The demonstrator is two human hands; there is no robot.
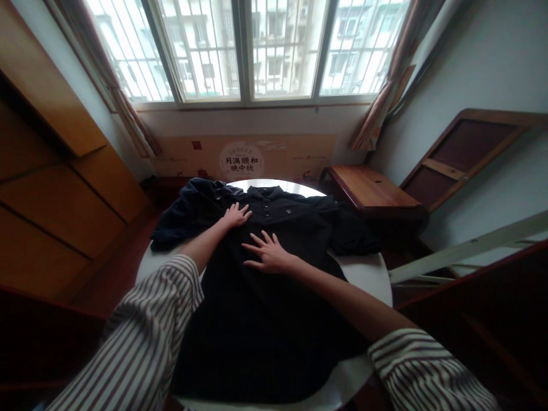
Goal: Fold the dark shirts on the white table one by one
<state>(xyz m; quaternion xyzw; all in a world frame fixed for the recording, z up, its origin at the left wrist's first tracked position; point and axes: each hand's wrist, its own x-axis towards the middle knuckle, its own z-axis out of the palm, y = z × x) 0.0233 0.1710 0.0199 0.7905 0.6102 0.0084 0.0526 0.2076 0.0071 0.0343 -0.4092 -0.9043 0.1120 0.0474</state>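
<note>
The left hand (236,216) and right hand (268,254) rest open and flat, gripping nothing, on a black polo shirt (257,319) spread across the round tabletop (363,279), the left just below the collar (261,192), the right at its 4 o'clock.

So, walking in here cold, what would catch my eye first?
A dark polo shirt lies spread on a round white table, with the left hand and right hand resting flat on its front. Behind it, bright barred windows fill the far wall, above a cardboard panel printed with Chinese characters.
</note>
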